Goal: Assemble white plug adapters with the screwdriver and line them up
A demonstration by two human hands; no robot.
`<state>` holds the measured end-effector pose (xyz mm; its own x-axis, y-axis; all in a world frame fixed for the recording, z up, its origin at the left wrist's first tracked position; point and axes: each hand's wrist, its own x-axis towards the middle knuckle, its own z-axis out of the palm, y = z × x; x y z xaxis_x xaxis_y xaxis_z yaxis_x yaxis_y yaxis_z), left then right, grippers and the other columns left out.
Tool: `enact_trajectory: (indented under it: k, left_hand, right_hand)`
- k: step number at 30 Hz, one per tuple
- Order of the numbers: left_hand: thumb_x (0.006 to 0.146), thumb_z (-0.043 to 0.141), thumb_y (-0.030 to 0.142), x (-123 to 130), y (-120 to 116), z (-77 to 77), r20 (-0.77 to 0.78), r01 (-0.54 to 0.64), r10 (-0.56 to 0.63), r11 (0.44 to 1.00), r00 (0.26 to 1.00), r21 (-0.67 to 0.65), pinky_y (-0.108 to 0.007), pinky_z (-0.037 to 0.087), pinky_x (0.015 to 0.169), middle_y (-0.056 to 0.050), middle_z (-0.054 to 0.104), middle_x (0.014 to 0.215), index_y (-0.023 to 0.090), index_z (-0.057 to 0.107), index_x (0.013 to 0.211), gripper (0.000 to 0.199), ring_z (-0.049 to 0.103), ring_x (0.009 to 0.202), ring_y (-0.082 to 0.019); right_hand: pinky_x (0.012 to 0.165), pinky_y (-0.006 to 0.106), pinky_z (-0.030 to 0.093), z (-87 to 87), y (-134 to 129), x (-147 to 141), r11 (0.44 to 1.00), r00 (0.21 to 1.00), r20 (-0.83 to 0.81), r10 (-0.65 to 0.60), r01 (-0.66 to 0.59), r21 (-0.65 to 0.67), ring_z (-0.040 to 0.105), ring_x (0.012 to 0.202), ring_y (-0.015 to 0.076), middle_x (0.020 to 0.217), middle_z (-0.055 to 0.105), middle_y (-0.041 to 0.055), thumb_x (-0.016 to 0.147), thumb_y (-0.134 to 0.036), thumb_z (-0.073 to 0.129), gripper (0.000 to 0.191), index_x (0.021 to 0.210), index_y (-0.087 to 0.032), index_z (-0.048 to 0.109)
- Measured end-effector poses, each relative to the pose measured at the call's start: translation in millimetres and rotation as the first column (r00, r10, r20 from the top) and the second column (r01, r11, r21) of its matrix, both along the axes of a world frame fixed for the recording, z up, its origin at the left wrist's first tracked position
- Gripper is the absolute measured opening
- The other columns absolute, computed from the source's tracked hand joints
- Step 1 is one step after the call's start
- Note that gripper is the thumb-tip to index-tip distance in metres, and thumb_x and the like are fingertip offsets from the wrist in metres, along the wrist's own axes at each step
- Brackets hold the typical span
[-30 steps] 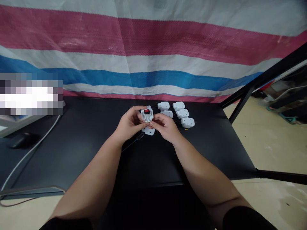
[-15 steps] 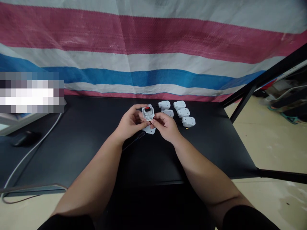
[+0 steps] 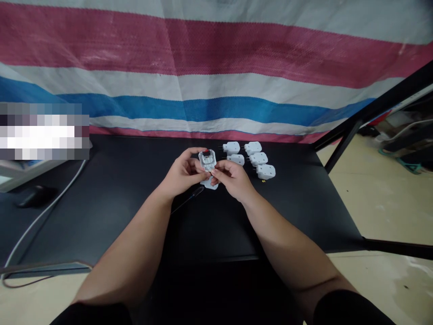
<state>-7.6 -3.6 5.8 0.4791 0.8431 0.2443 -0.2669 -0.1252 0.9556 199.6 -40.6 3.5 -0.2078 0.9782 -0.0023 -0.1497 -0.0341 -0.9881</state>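
Note:
My left hand (image 3: pixel 181 175) grips an open white plug adapter housing (image 3: pixel 207 162) by its left side, thumb below and index finger at the top. Its hollow inside faces me, with a red and black switch (image 3: pixel 206 152) at the upper end. My right hand (image 3: pixel 235 178) is closed, thumb and index finger pinched at the housing's lower edge. Whether a small part sits between those fingertips is hidden. Below, a white adapter piece (image 3: pixel 212 185) lies on the table, partly covered by my fingers. Beside it rests a thin dark tool or cable end (image 3: pixel 198 192).
Several white plug adapters (image 3: pixel 259 158) with metal pins lie right of my hands on the black table (image 3: pixel 118 180). A tiny yellowish part (image 3: pixel 263 181) is near them. At left are a black mouse (image 3: pixel 35 196) and a grey cable (image 3: pixel 54 203). Striped sheeting (image 3: pixel 216 49) hangs behind.
The housing has tilted slightly in my hands, so less of the red switch shows. Both hands keep nearly the same place and hold.

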Motion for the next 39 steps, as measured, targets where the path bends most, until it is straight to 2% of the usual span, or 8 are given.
enact_trajectory:
  k: [5,9,13,19,27,39]
  left_hand:
    - [0.084,0.094,0.014,-1.7,1.3,-0.1,-0.01,0.032,-0.033,0.996,0.999,-0.086,-0.024,0.068,0.078,-0.002,0.081,0.088,0.019,0.058,0.144,0.07,0.082,0.079,-0.016]
    - [0.083,0.094,0.013,-3.2,2.3,0.6,0.011,0.06,-0.059,0.993,0.998,-0.106,-0.025,0.069,0.079,-0.002,0.082,0.09,0.02,0.058,0.144,0.071,0.083,0.08,-0.017]
    - [0.082,0.095,0.012,-4.3,2.7,1.6,0.034,0.064,-0.061,0.993,0.998,-0.097,-0.026,0.07,0.081,-0.001,0.082,0.089,0.022,0.059,0.144,0.072,0.083,0.081,-0.017]
    - [0.083,0.095,0.013,-5.6,3.3,1.8,0.029,0.066,-0.064,0.995,0.998,-0.075,-0.026,0.07,0.082,-0.001,0.082,0.09,0.023,0.06,0.145,0.072,0.084,0.082,-0.017]
    - [0.084,0.095,0.018,-6.5,4.5,0.0,0.007,0.067,-0.067,0.996,0.998,-0.057,-0.03,0.07,0.084,-0.003,0.082,0.093,0.023,0.057,0.148,0.074,0.084,0.085,-0.019]
    - [0.084,0.094,0.015,-2.8,2.5,0.2,0.001,0.032,-0.032,0.999,0.999,-0.005,-0.026,0.066,0.083,-0.002,0.078,0.096,0.025,0.058,0.143,0.07,0.079,0.084,-0.015]
  right_hand:
    - [0.079,0.038,0.071,-1.0,0.4,2.0,0.997,1.0,0.009,0.026,-0.025,-0.072,0.078,0.072,0.0174,0.08,0.076,0.0009,0.085,-0.06,0.091,0.046,0.101,-0.021,0.071]
    - [0.078,0.037,0.072,-0.5,1.2,2.3,0.998,0.999,-0.01,0.032,-0.032,-0.046,0.079,0.072,0.0177,0.081,0.077,0.0008,0.083,-0.06,0.092,0.048,0.1,-0.021,0.071]
    - [0.077,0.038,0.073,1.0,1.7,2.2,0.999,0.999,-0.008,0.032,-0.031,0.014,0.079,0.072,0.0176,0.084,0.077,0.001,0.083,-0.062,0.091,0.048,0.099,-0.022,0.071]
    - [0.081,0.041,0.073,3.0,1.6,3.5,0.999,0.999,0.029,0.034,-0.034,0.028,0.08,0.074,0.0184,0.086,0.078,0.0015,0.084,-0.064,0.09,0.049,0.102,-0.022,0.072]
    - [0.079,0.039,0.073,0.0,2.0,3.7,0.997,1.0,-0.002,0.01,-0.009,0.07,0.08,0.073,0.0181,0.085,0.078,0.0016,0.086,-0.062,0.09,0.047,0.101,-0.022,0.073]
    - [0.078,0.038,0.073,1.2,2.0,4.4,0.998,0.999,0.033,0.017,-0.019,0.059,0.08,0.073,0.0178,0.086,0.077,0.0013,0.085,-0.062,0.089,0.046,0.099,-0.022,0.071]
